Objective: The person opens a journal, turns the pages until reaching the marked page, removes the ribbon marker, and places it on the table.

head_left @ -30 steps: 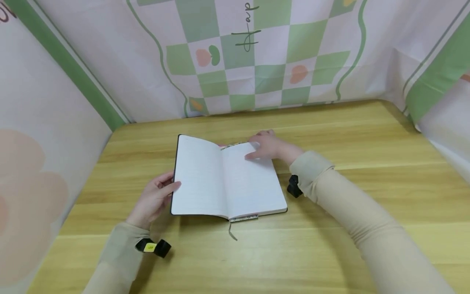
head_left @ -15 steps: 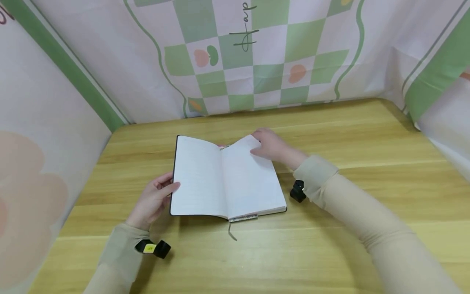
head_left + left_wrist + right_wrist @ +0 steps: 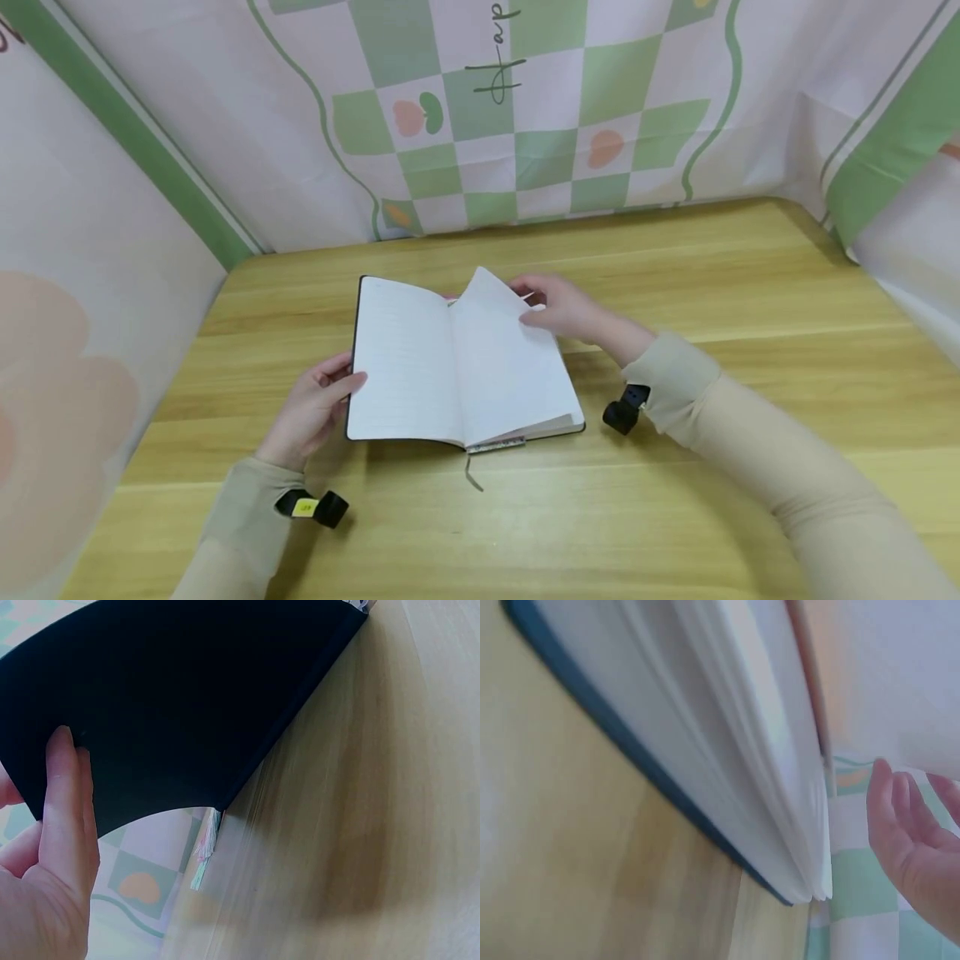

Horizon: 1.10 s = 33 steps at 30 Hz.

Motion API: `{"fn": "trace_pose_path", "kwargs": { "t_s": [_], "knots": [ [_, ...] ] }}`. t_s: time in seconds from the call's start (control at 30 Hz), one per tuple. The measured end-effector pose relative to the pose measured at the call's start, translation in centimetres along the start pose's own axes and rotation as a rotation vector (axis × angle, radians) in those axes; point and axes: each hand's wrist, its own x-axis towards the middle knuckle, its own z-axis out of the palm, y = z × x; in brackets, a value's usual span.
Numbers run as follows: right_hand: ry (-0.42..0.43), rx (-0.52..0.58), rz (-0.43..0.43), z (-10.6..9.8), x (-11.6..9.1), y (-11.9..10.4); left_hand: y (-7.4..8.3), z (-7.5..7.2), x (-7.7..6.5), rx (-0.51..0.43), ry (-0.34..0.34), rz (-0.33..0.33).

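Note:
An open notebook (image 3: 405,358) with a dark cover (image 3: 187,697) has blank-looking white pages. My left hand (image 3: 307,408) holds its left edge, thumb on the page side and fingers against the outside of the raised cover. At the upper right, my right hand (image 3: 562,308) holds a lifted page (image 3: 495,333) by its outer edge, thumb on the face, fingers behind. That page bows up from the stack beneath, its top corner standing high. In the right wrist view the page block (image 3: 727,735) shows separated leaves. A patterned strip (image 3: 497,445) pokes out below the spine.
A grey ribbon (image 3: 473,473) trails from the notebook's bottom onto the wooden table (image 3: 480,542). A pale tassel (image 3: 206,847) hangs at the spine's other end. Checked fabric (image 3: 487,167) walls the table's back; printed fabric (image 3: 97,333) stands at the left.
My right hand has lifted the right page's top corner and drawn it up and leftward off the stack. My right forearm has swung slightly right and down. The left hand keeps its hold.

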Motion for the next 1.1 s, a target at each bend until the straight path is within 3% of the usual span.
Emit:
{"fn": "trace_pose_path", "kwargs": {
  "t_s": [0.33,0.53,0.9,1.1],
  "knots": [
    [-0.094,0.372,0.103,0.5,-1.6,-0.8,0.1,-0.1,-0.1,-0.004,-0.027,0.015],
    [-0.154,0.501,0.108,1.3,-2.1,-1.7,0.0,-0.1,-0.1,-0.007,-0.019,0.011],
    [-0.315,0.436,0.015,3.9,-2.4,-3.6,-0.1,-0.2,0.0,-0.008,-0.007,0.007],
    [-0.291,0.160,-0.028,6.0,-2.1,-4.3,-0.1,-0.2,0.0,-0.023,-0.010,0.006]
  ]
}}
